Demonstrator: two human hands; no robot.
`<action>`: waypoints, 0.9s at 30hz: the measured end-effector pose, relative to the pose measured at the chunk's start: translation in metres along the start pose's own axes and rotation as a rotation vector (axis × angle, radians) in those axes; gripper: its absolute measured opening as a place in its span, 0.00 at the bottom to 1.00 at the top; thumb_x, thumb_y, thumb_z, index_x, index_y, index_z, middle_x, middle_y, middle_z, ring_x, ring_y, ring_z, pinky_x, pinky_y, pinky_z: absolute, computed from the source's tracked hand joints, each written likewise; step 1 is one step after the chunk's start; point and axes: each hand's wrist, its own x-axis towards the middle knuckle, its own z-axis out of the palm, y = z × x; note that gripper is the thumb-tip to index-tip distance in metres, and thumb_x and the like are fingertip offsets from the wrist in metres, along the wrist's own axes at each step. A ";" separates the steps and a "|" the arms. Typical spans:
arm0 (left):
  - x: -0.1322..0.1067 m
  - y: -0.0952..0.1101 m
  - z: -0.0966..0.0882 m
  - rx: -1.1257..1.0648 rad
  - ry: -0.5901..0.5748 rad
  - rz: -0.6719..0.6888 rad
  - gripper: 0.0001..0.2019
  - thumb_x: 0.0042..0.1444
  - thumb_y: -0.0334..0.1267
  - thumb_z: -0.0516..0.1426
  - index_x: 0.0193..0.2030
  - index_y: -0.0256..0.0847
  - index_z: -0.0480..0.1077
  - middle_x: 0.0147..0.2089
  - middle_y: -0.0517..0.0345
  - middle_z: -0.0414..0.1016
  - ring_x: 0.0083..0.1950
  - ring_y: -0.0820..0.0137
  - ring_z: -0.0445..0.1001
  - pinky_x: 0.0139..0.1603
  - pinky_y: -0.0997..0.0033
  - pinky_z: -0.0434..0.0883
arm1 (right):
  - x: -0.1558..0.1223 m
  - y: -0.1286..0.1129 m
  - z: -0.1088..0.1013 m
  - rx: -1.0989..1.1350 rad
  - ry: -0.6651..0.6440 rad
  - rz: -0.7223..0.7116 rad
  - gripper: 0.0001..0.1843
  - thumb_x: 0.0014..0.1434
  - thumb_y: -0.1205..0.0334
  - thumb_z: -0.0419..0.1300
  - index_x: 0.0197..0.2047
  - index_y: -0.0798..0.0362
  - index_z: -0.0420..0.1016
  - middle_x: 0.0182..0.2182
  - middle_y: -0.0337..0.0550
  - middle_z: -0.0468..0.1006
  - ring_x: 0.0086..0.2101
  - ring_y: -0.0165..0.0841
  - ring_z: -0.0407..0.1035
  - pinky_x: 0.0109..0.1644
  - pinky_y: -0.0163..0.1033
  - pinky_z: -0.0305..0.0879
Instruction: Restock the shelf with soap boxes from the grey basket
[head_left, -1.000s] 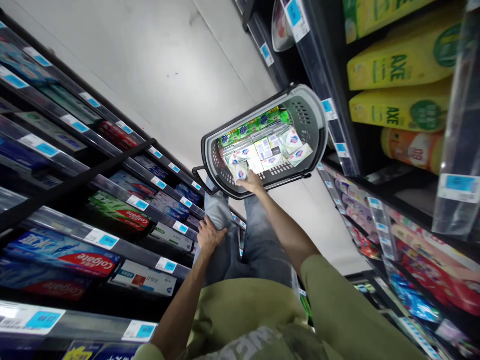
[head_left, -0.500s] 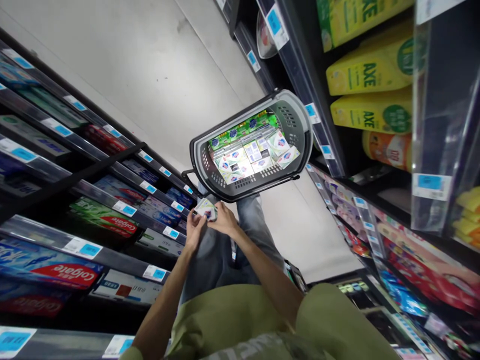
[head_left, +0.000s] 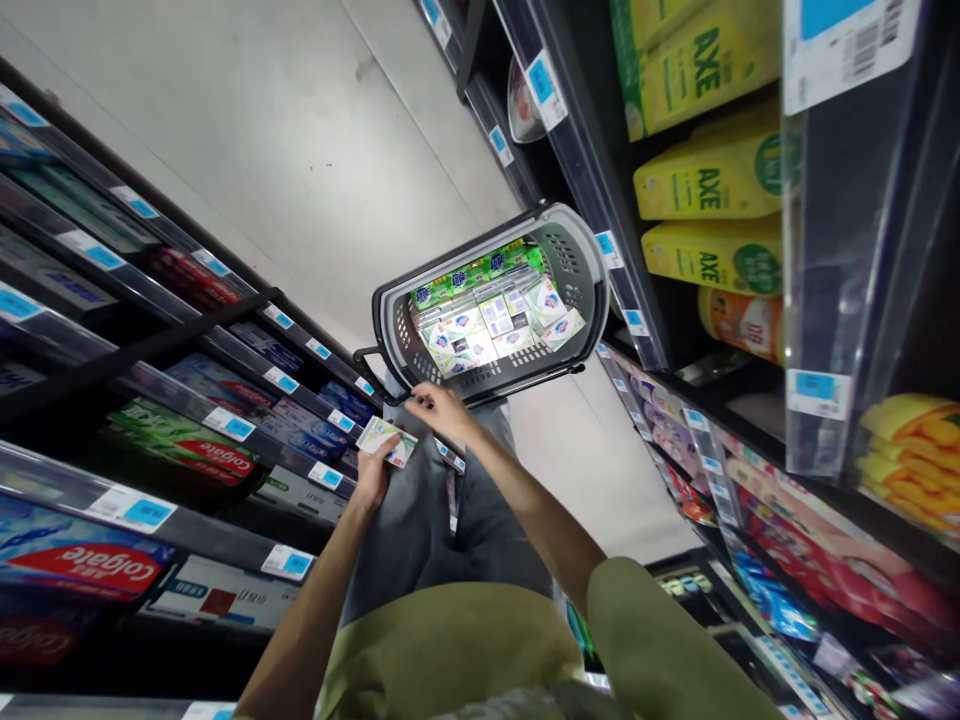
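In my left hand [head_left: 375, 472] is a small white-and-green box [head_left: 388, 441], apparently boxed soap, gripped with the thumb across its face. My right hand [head_left: 444, 411] is apart from that box, close to the near rim of the shopping basket, with loosely bent fingers and nothing visible in them. The grey-and-black basket [head_left: 517, 388] stands just beyond my hands. Inside lie several white boxes [head_left: 457, 325] with a similar print, and green packs [head_left: 459, 279] line its far side.
Shelves of toothpaste boxes [head_left: 97, 565] run along the left, with price tags on their edges. To the right, shelves hold yellow AXE bottles [head_left: 705, 190] and folded yellow cloths [head_left: 911, 460]. Pale floor [head_left: 247, 130] stretches ahead between the shelves.
My right hand has come off the small box, which now rests in my left hand alone. The box has moved slightly left and down, and the view has shifted a little.
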 end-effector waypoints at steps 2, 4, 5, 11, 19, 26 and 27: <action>0.000 0.000 0.001 -0.011 -0.001 -0.016 0.29 0.36 0.39 0.75 0.48 0.34 0.77 0.43 0.52 0.84 0.41 0.62 0.82 0.46 0.65 0.77 | 0.025 0.007 -0.033 -0.089 0.157 0.086 0.15 0.66 0.61 0.63 0.56 0.52 0.73 0.51 0.45 0.80 0.48 0.36 0.76 0.56 0.41 0.71; 0.000 0.001 0.001 -0.021 0.008 -0.018 0.29 0.36 0.39 0.75 0.48 0.34 0.77 0.43 0.52 0.84 0.41 0.63 0.82 0.45 0.67 0.77 | 0.047 0.013 -0.075 -0.199 0.322 0.207 0.20 0.65 0.65 0.62 0.59 0.54 0.71 0.55 0.49 0.77 0.53 0.39 0.72 0.59 0.43 0.70; -0.001 0.001 0.002 -0.022 0.016 -0.020 0.29 0.36 0.38 0.75 0.48 0.34 0.78 0.44 0.53 0.84 0.41 0.63 0.81 0.45 0.67 0.77 | 0.055 0.016 -0.098 -0.244 0.415 0.286 0.21 0.65 0.66 0.61 0.61 0.56 0.69 0.57 0.52 0.75 0.56 0.40 0.70 0.58 0.44 0.71; 0.004 -0.003 0.000 0.021 0.015 -0.005 0.28 0.37 0.39 0.75 0.47 0.33 0.78 0.45 0.51 0.84 0.42 0.63 0.81 0.47 0.66 0.77 | 0.062 0.036 -0.222 -0.514 0.872 0.533 0.35 0.57 0.64 0.68 0.64 0.59 0.62 0.61 0.58 0.69 0.60 0.46 0.63 0.64 0.51 0.65; 0.012 0.003 0.005 -0.048 0.073 -0.011 0.26 0.37 0.39 0.75 0.46 0.34 0.79 0.45 0.52 0.84 0.41 0.64 0.82 0.43 0.70 0.78 | 0.052 0.067 -0.226 -0.595 0.518 0.690 0.45 0.52 0.57 0.73 0.66 0.64 0.59 0.60 0.65 0.71 0.61 0.53 0.64 0.64 0.54 0.63; 0.018 -0.009 -0.002 0.009 0.080 0.017 0.26 0.40 0.39 0.75 0.48 0.34 0.80 0.48 0.49 0.84 0.42 0.63 0.82 0.44 0.71 0.79 | 0.068 0.057 -0.143 -0.686 0.524 0.603 0.40 0.56 0.59 0.68 0.67 0.65 0.59 0.62 0.71 0.68 0.65 0.56 0.59 0.68 0.61 0.56; 0.017 -0.010 -0.003 0.025 0.084 0.022 0.26 0.40 0.39 0.75 0.48 0.34 0.80 0.48 0.49 0.84 0.42 0.63 0.82 0.44 0.70 0.79 | 0.066 0.051 -0.129 -0.637 0.480 0.579 0.40 0.56 0.58 0.69 0.66 0.64 0.60 0.61 0.70 0.69 0.63 0.55 0.62 0.67 0.59 0.60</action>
